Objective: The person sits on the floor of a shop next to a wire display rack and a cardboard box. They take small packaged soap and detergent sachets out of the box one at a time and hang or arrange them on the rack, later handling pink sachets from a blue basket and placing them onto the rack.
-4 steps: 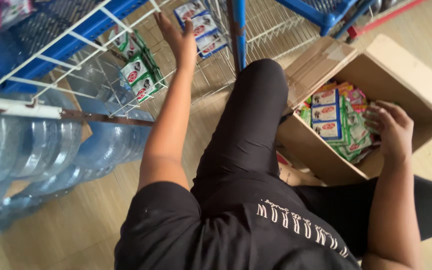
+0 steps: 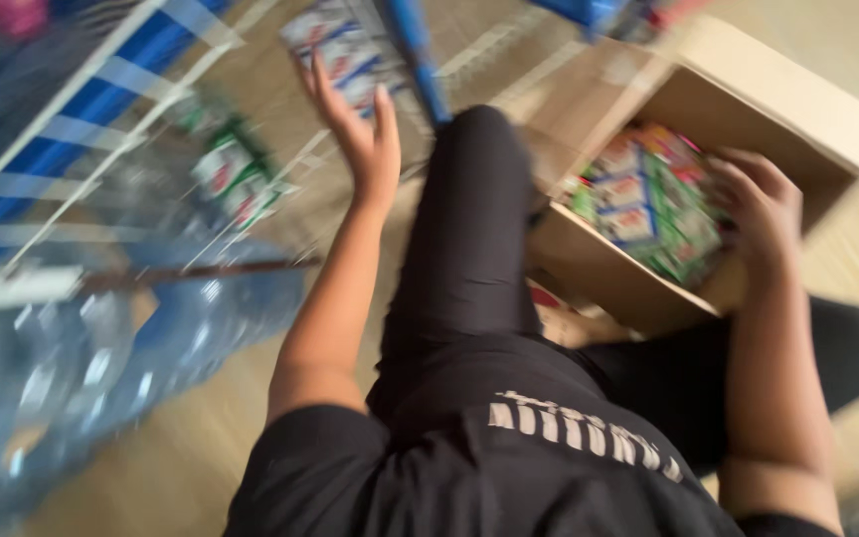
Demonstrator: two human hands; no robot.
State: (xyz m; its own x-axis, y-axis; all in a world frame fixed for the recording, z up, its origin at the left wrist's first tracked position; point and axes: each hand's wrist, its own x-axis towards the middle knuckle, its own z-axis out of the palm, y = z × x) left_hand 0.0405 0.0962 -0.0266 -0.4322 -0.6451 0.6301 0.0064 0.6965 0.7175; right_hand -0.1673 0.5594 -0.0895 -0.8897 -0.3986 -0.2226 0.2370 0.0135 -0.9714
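The picture is blurred by motion. My left hand (image 2: 358, 134) is raised toward a white wire shelf (image 2: 72, 134), fingers spread and holding nothing, just below a few blue-and-white packets (image 2: 335, 40) lying on the shelf. My right hand (image 2: 763, 209) reaches into an open cardboard box (image 2: 797, 89) on the floor at the right. Its fingers curl over the colourful green, blue and red packets (image 2: 648, 204) that fill the box; the blur hides whether they grip one. My black-clad knee (image 2: 469, 229) lies between the two hands.
More green-and-white packets (image 2: 231, 174) sit further left on the wire shelf. Large clear water bottles (image 2: 101, 348) lie below it at the left. A blue upright post (image 2: 415, 50) stands behind my left hand. The floor is pale wood.
My left hand has come off the blue-and-white packets and drawn back a little, fingers spread. The view has swung and blurred. My right hand stays in the box.
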